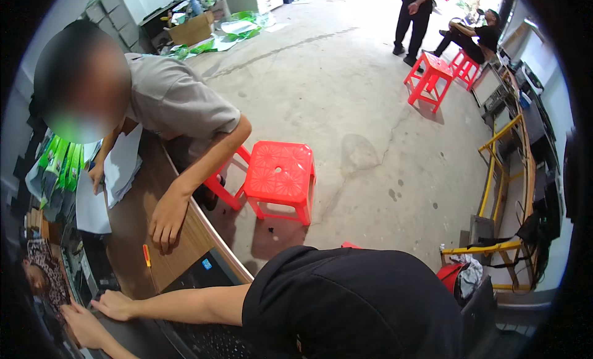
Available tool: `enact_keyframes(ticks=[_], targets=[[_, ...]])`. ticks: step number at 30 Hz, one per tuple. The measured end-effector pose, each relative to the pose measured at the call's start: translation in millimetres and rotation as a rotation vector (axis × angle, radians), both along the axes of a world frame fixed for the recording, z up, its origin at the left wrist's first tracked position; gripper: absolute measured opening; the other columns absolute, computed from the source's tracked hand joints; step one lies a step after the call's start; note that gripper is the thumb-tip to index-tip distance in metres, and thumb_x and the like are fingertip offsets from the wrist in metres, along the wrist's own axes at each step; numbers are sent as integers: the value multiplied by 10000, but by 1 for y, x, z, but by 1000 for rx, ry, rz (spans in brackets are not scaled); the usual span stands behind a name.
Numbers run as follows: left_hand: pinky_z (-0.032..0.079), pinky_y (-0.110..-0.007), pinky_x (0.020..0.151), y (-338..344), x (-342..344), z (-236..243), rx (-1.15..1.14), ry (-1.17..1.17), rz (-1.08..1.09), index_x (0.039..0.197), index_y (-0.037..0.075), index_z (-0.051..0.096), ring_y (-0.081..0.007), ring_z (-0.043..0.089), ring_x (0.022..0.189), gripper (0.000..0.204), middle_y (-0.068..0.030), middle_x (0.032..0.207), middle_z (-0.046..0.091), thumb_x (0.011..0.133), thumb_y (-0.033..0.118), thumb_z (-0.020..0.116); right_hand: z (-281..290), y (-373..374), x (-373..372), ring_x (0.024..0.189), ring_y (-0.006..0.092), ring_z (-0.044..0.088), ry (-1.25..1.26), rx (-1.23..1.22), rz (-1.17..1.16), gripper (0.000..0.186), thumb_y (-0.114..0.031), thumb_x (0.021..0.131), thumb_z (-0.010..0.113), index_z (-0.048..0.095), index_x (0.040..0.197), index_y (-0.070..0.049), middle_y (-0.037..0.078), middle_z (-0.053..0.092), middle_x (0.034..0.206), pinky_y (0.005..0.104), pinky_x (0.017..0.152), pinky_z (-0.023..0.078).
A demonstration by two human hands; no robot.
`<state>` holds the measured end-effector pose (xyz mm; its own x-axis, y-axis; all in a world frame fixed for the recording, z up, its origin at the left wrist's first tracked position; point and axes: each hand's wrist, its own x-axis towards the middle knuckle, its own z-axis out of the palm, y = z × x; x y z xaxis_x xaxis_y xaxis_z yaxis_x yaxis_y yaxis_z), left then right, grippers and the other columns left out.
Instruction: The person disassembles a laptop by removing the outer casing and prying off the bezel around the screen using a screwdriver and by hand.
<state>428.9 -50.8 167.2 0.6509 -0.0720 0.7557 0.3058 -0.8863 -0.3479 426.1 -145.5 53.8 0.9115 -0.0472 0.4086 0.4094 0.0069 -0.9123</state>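
My bare right arm reaches left from a black short sleeve. Its hand (115,305) has bent fingers at a dark flat object; what lies under the fingertips is hidden. Just below it, my left hand (86,327) has its fingers stretched toward the dark, cluttered edge of the desk. An orange-and-yellow handled screwdriver (147,255) lies on the brown wooden desk (131,226), beyond my right hand. A black panel with a blue sticker (207,264) rests beside my right forearm.
A person in a grey shirt (176,93) leans over the desk, one hand flat on it, the other by white papers (122,164). Red plastic stools (279,173) stand on the concrete floor. Yellow metal frames (494,248) line the right wall. Two other people are at the back.
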Motion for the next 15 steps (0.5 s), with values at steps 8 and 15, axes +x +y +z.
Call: enact_keyframes(ticks=[8, 15], targets=[[538, -457, 703, -29, -12, 9, -136, -71, -193, 1017, 122, 648, -311, 686, 815, 442, -148, 959, 684, 896, 543, 594, -43, -47, -29, 797, 503, 629, 138, -183, 31, 636, -405, 1030, 313, 654, 762, 61, 331, 632, 831, 565, 767, 515], [509, -474, 839, -41, -64, 14, -88, -49, -282, 1159, 127, 661, -351, 652, 993, 348, -133, 1125, 677, 916, 369, 593, -31, -62, -28, 794, 406, 697, -294, -963, 168, 314, -200, 1003, 357, 536, 1078, 47, 233, 700, 913, 511, 664, 563]])
